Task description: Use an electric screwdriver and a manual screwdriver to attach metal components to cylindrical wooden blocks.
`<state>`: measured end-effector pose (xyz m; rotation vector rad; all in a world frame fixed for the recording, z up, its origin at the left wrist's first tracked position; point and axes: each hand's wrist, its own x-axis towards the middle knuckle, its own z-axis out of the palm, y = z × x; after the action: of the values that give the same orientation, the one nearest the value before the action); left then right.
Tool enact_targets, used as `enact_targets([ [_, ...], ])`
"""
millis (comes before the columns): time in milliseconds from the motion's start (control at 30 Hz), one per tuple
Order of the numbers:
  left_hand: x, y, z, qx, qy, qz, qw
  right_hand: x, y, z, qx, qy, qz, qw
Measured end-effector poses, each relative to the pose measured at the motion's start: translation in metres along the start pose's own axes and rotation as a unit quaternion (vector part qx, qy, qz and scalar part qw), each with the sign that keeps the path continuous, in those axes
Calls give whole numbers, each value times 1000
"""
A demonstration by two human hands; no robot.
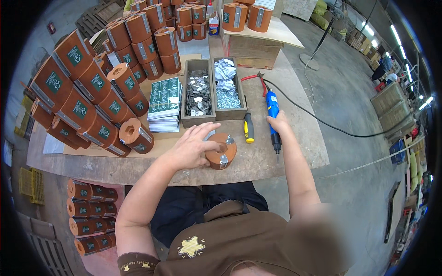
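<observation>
On the table in front of me stands a short orange-brown cylinder with a hole in its top and metal clips at its rim. My left hand grips its left side, one finger at the hole and the other fingers stretched out past it. My right hand is closed around a blue electric screwdriver, its bit pointing down toward the table's near edge. Between the hands lies a yellow-and-black screwdriver. Red-handled pliers lie beyond the power tool.
Wooden trays hold metal clips and screws. A stack of green-and-white labels sits left of them. Labelled cylinders are piled at the left; more stand on a board over a carton. A black cable runs off rightward.
</observation>
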<state>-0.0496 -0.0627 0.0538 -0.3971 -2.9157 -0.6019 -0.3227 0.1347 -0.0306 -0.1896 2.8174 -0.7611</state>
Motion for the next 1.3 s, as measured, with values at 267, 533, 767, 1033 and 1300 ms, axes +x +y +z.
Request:
enact_targets([
  [267, -7, 18, 27, -109, 168, -49, 978, -17, -14, -22, -173, 24, -53, 983],
  [533, -13, 46, 49, -194, 274, -177, 925, -64, -20, -9, -87, 123, -260, 954],
  [767, -26, 27, 41, -104, 228, -95, 963, -98, -33, 40, -90, 59, -238, 965],
  [1033, -24, 36, 59, -159, 312, -94, 932, -98, -37, -56, 147, 184, -242, 941],
  [1300, -21, 49, 69, -138, 365, -138, 911, -158, -71, -119, 751, -17, -311, 583],
])
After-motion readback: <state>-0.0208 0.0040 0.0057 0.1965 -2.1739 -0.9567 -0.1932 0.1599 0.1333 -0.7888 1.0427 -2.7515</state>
